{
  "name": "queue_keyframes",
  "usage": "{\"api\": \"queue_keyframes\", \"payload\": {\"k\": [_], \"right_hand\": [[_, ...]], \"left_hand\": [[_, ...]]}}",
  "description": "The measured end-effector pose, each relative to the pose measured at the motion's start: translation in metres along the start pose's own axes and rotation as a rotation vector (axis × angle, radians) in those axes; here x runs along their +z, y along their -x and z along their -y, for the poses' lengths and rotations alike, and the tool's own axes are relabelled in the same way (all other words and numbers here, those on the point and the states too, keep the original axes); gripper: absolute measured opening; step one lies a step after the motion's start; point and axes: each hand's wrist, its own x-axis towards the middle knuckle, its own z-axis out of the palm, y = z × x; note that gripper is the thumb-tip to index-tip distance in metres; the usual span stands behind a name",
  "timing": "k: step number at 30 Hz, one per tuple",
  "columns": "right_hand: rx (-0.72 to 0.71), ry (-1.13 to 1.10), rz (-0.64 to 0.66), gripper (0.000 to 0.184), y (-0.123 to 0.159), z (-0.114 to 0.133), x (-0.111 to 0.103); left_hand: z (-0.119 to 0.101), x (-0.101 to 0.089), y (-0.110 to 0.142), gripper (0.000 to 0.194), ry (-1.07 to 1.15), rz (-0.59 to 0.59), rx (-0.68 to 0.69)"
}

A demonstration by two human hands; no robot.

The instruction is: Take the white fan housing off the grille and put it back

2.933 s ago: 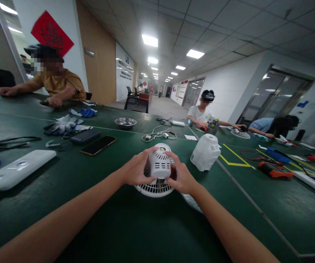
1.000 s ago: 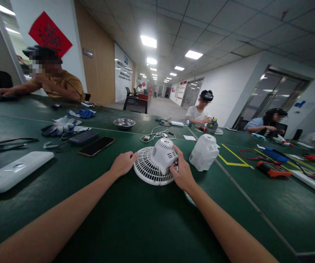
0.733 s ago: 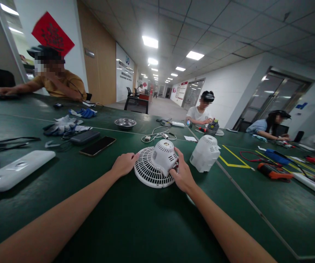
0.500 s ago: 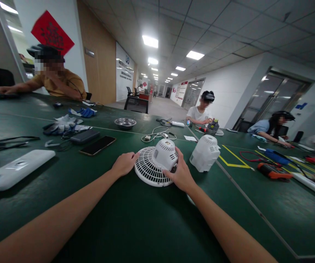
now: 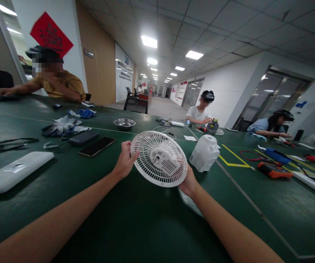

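Note:
A round white fan grille (image 5: 146, 157) is held up above the green table, tilted so its inner face with the slotted hub turns toward me. At its left rim my left hand (image 5: 124, 160) is closed, the thumb over the edge. My right hand (image 5: 188, 181) grips it from behind at the lower right; most of those fingers are hidden by the grille. The domed motor housing seen before is now out of sight behind it. Just right of the grille, a translucent white plastic housing (image 5: 205, 153) stands upright on the table.
On the left lie a phone (image 5: 97, 146), a dark power bank (image 5: 84, 137), gloves (image 5: 61, 126) and a long white device (image 5: 17, 171). A metal bowl (image 5: 124, 123) and cables stand behind. An orange multimeter (image 5: 273, 170) lies at right. Several people sit around the table.
The grille lay dome up on the table; it has been lifted and flipped so the inner face shows. My right hand moved from the dome to behind the grille; my left now grips its rim.

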Motion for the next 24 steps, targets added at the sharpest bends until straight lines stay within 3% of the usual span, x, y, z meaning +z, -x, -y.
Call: {"api": "queue_keyframes", "payload": {"k": [3,6,12,20,24], "right_hand": [[0.086,-0.063,0.037,0.027,-0.004,-0.003,-0.006],[0.118,-0.075,0.052,0.026,-0.008,-0.003,-0.017],[0.186,-0.044,0.097,0.022,-0.014,-0.006,-0.024],[0.112,0.026,0.023,0.025,-0.013,-0.008,-0.019],[-0.052,0.143,-0.056,0.045,-0.017,-0.009,-0.022]], "left_hand": [[-0.001,0.003,0.000,0.052,0.117,0.086,-0.126],[-0.003,0.005,-0.001,0.046,0.219,0.189,-0.236],[-0.002,0.006,0.002,0.037,0.283,0.191,-0.374],[-0.011,0.005,0.003,0.029,0.187,0.209,-0.402],[-0.018,0.006,0.002,0.025,0.127,0.213,-0.386]]}}
